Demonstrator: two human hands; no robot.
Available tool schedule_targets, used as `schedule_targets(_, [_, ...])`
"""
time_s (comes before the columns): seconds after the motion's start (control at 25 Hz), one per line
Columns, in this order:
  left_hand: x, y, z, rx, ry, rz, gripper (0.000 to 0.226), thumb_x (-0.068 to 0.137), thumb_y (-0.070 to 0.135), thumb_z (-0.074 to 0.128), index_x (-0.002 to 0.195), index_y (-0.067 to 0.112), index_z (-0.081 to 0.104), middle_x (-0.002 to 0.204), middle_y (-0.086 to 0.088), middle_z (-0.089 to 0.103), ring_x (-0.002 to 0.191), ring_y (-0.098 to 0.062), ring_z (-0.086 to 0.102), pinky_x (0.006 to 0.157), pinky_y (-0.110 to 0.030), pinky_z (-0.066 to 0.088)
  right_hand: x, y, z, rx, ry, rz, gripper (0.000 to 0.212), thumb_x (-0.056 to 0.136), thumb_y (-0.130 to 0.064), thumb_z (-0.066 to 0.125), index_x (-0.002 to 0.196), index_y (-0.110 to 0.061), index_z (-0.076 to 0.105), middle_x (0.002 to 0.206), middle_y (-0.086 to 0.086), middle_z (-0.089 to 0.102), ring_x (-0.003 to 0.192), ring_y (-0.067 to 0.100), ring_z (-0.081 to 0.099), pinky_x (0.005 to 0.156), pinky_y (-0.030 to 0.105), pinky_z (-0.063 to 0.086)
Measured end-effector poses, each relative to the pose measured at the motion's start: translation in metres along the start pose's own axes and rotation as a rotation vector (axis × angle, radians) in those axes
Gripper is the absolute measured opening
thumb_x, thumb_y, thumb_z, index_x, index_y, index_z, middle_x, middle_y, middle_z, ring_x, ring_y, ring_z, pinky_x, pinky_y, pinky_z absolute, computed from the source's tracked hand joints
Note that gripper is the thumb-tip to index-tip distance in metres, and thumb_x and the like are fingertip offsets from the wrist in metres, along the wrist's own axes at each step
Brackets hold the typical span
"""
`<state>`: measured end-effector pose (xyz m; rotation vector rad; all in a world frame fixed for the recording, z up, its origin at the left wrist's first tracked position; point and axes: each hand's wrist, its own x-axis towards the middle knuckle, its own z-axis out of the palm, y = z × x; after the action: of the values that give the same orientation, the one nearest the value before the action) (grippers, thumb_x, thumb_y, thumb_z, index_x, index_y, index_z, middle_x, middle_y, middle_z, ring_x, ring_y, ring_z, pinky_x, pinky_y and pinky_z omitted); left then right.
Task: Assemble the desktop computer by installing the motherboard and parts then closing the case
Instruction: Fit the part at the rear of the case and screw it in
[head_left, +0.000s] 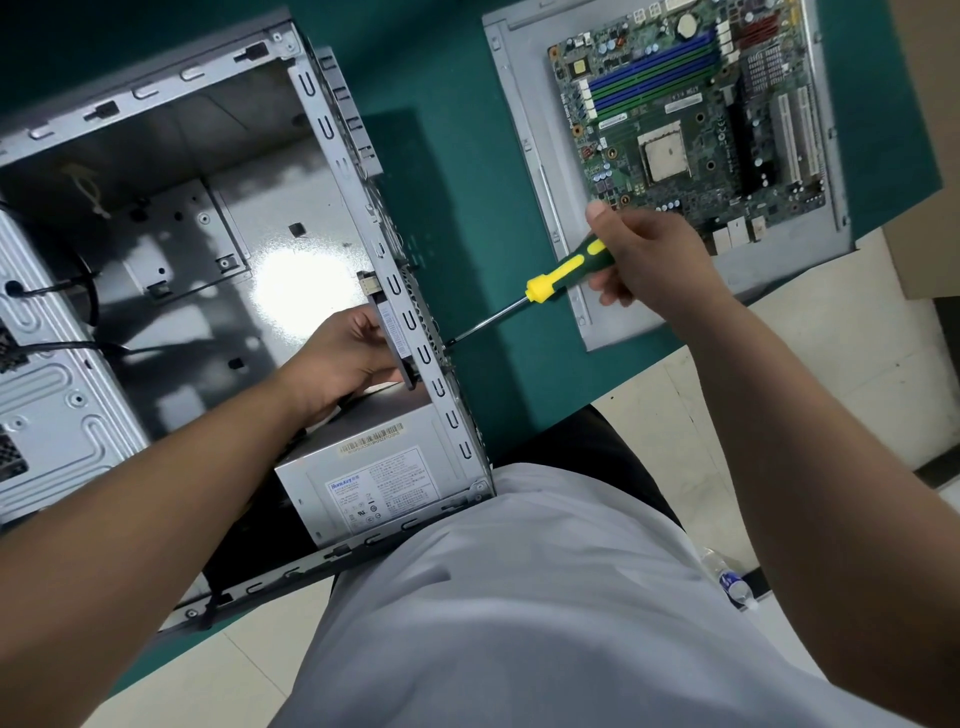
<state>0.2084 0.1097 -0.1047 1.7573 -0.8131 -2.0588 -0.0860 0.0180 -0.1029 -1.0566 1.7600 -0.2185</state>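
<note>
An open grey computer case (332, 150) lies on its side on the green table, with a power supply (379, 478) in its near corner. Inside the case, my left hand (348, 358) grips a dark flat part (397, 338), probably a fan, against the rear wall. My right hand (644, 260) holds a yellow and green screwdriver (561, 275). Its tip touches the outside of that rear wall. The green motherboard (691, 114) lies on a grey metal panel (524, 130) at the far right, apart from both hands.
Black cables (57, 291) run along the case's left side by the drive cage (47, 415). The green table (457, 171) ends near my body. A plastic bottle (727, 577) lies on the tiled floor at the right, and cardboard (930, 249) sits beyond the table's right edge.
</note>
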Motion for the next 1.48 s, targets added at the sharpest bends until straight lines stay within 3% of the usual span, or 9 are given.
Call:
schedule_targets(0.16, [-0.001, 0.000, -0.001, -0.003, -0.004, 0.001, 0.031, 0.088, -0.026, 0.049, 0.078, 0.000, 0.063, 0.052, 0.004, 0.067, 0.037, 0.001, 0.055, 0.039, -0.008, 0.041, 0.004, -0.001, -0.005, 0.171, -0.044, 0.001, 0.027, 0.102, -0.012, 0.052, 0.120, 0.001, 0.067, 0.110, 0.019, 0.075, 0.103, 0.031, 0.073, 0.082, 0.036, 0.061])
schedule_targets(0.24, [0.000, 0.000, -0.002, 0.004, -0.001, 0.005, 0.029, 0.088, -0.025, 0.051, 0.080, 0.000, 0.064, 0.057, 0.004, 0.070, 0.041, 0.000, 0.059, 0.042, -0.009, 0.044, -0.001, -0.005, -0.001, 0.412, -0.054, 0.129, 0.028, 0.103, -0.017, 0.048, 0.115, -0.006, 0.071, 0.102, 0.013, 0.076, 0.094, 0.027, 0.076, 0.078, 0.036, 0.063])
schedule_targets(0.4, [0.000, 0.001, -0.001, 0.008, 0.010, -0.016, 0.031, 0.088, -0.024, 0.052, 0.078, 0.002, 0.064, 0.056, 0.005, 0.070, 0.041, 0.000, 0.059, 0.042, -0.009, 0.043, -0.003, -0.004, 0.003, 0.070, -0.021, 0.070, 0.050, 0.102, -0.049, 0.052, 0.098, -0.004, 0.071, 0.072, 0.006, 0.075, 0.059, 0.020, 0.070, 0.059, 0.032, 0.060])
schedule_targets(0.6, [0.000, 0.002, 0.000, 0.003, 0.014, -0.025, 0.032, 0.088, -0.026, 0.051, 0.077, 0.002, 0.062, 0.051, 0.006, 0.066, 0.035, 0.001, 0.053, 0.037, -0.007, 0.039, -0.001, -0.005, 0.001, 0.456, -0.076, 0.185, 0.033, 0.104, -0.016, 0.048, 0.129, -0.003, 0.063, 0.114, 0.016, 0.072, 0.099, 0.028, 0.074, 0.083, 0.036, 0.062])
schedule_targets(0.8, [0.002, -0.001, -0.003, 0.013, 0.011, -0.012, 0.029, 0.087, -0.024, 0.055, 0.081, 0.002, 0.065, 0.060, 0.005, 0.072, 0.047, -0.001, 0.063, 0.046, -0.010, 0.047, -0.010, -0.004, 0.003, 0.046, -0.066, 0.133, 0.039, 0.107, -0.038, 0.047, 0.107, -0.008, 0.070, 0.090, 0.020, 0.074, 0.061, 0.023, 0.071, 0.055, 0.029, 0.058])
schedule_targets(0.96, [0.003, -0.004, -0.004, 0.021, 0.012, -0.004, 0.028, 0.085, -0.024, 0.057, 0.083, 0.003, 0.066, 0.063, 0.005, 0.073, 0.051, -0.002, 0.066, 0.049, -0.011, 0.049, -0.008, -0.004, 0.005, 0.451, -0.083, 0.168, 0.033, 0.105, -0.013, 0.043, 0.133, -0.005, 0.058, 0.120, 0.016, 0.068, 0.104, 0.027, 0.073, 0.087, 0.038, 0.062])
schedule_targets(1.08, [0.002, -0.003, -0.002, 0.036, 0.009, -0.001, 0.030, 0.087, -0.024, 0.055, 0.080, 0.003, 0.064, 0.054, 0.007, 0.069, 0.038, 0.002, 0.056, 0.040, -0.007, 0.040, -0.008, -0.006, 0.004, 0.501, -0.109, 0.156, 0.023, 0.105, -0.015, 0.050, 0.121, -0.015, 0.066, 0.120, 0.021, 0.068, 0.101, 0.028, 0.075, 0.084, 0.036, 0.062])
schedule_targets(1.24, [0.004, -0.004, -0.004, 0.036, 0.011, 0.011, 0.030, 0.086, -0.023, 0.056, 0.082, 0.005, 0.066, 0.061, 0.006, 0.073, 0.047, 0.000, 0.063, 0.045, -0.010, 0.046, -0.009, -0.006, 0.007, 0.015, -0.025, 0.102, 0.035, 0.104, -0.039, 0.052, 0.103, -0.010, 0.071, 0.087, 0.017, 0.076, 0.068, 0.024, 0.076, 0.063, 0.033, 0.064])
schedule_targets(1.48, [0.005, -0.006, -0.004, 0.027, 0.003, 0.018, 0.030, 0.086, -0.023, 0.057, 0.080, 0.005, 0.066, 0.062, 0.005, 0.073, 0.046, -0.001, 0.064, 0.046, -0.010, 0.047, 0.001, -0.003, -0.002, 0.464, -0.140, 0.178, 0.030, 0.104, -0.010, 0.047, 0.131, -0.008, 0.059, 0.117, 0.011, 0.071, 0.104, 0.026, 0.073, 0.079, 0.030, 0.061])
